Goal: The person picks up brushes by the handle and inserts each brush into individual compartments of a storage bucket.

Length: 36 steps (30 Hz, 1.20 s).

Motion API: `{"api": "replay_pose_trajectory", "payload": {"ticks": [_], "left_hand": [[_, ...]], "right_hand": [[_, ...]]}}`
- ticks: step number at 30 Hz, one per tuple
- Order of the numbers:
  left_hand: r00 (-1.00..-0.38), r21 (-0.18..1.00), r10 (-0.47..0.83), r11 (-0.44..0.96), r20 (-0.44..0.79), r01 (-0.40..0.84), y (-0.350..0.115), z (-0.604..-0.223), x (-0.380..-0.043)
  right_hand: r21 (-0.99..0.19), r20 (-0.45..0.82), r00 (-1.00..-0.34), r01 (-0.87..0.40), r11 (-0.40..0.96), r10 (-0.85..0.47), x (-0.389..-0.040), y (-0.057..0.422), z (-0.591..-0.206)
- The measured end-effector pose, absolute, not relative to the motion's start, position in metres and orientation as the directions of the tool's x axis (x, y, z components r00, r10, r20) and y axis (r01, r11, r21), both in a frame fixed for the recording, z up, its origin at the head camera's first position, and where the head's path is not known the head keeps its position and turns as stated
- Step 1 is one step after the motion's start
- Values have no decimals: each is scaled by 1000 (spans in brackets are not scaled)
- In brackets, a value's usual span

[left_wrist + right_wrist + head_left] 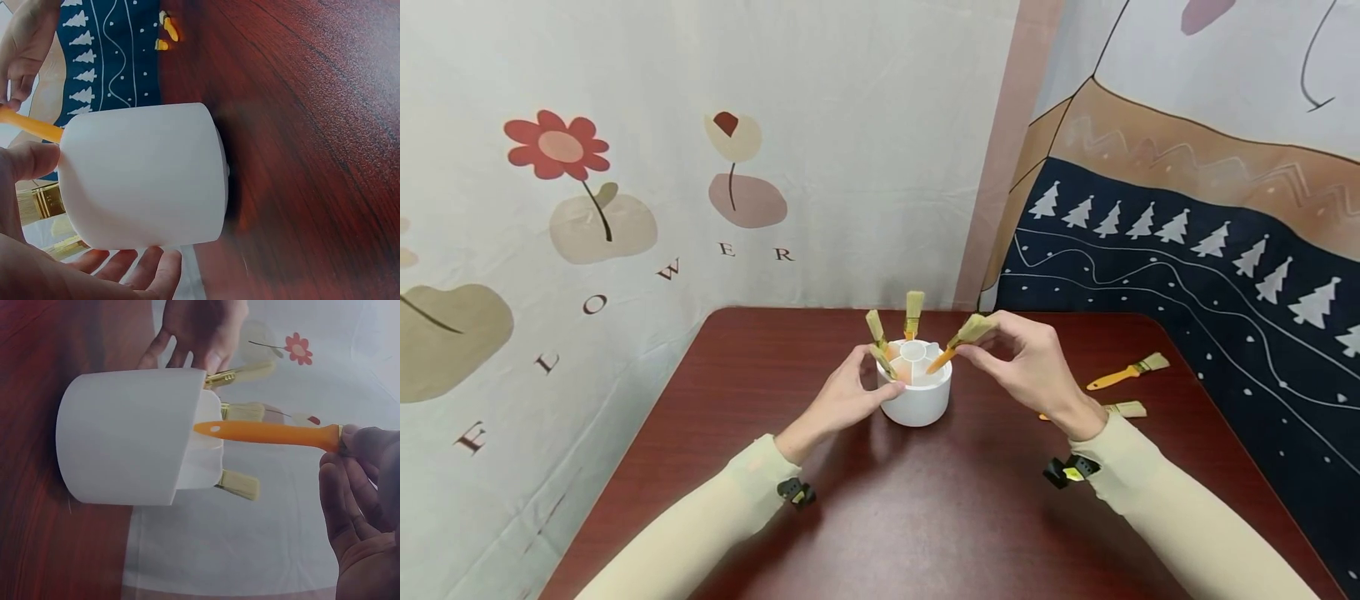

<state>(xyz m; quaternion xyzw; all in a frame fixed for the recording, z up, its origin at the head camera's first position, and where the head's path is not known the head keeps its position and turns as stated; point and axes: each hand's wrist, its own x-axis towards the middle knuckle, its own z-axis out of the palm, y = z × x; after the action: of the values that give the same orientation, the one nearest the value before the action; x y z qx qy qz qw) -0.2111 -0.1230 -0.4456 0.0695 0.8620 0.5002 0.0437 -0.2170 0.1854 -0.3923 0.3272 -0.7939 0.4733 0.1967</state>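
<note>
A round white divided brush holder [916, 408] stands on the table. My left hand [842, 396] grips its side, thumb at the rim and fingers along the far wall. Between thumb and fingertips my right hand [1037, 362] pinches a paintbrush [269, 432] by the metal band, bristles up. The tip of its orange handle reaches the holder's opening at the right, and the brush leans outward. Three more paintbrushes stand bristles up in the holder: one at the back [913, 315], one at the left [876, 325] and one beside my left fingers [883, 363].
To the right lie two more paintbrushes with orange handles, one farther back [1123, 375] and one [1127, 409] partly hidden behind my right wrist. The dark red wooden table [925, 517] ends at a flower-printed cloth [850, 167] behind and a tree-printed cloth [1225, 308] at the right.
</note>
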Motion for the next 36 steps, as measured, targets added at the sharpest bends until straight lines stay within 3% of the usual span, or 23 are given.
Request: {"api": "replay_pose_trajectory", "payload": {"ticks": [36], "left_hand": [[-987, 863, 156, 495, 26, 101, -127, -445, -210]], "right_hand": [[-412, 636, -573, -819, 401, -517, -233, 153, -426]]}}
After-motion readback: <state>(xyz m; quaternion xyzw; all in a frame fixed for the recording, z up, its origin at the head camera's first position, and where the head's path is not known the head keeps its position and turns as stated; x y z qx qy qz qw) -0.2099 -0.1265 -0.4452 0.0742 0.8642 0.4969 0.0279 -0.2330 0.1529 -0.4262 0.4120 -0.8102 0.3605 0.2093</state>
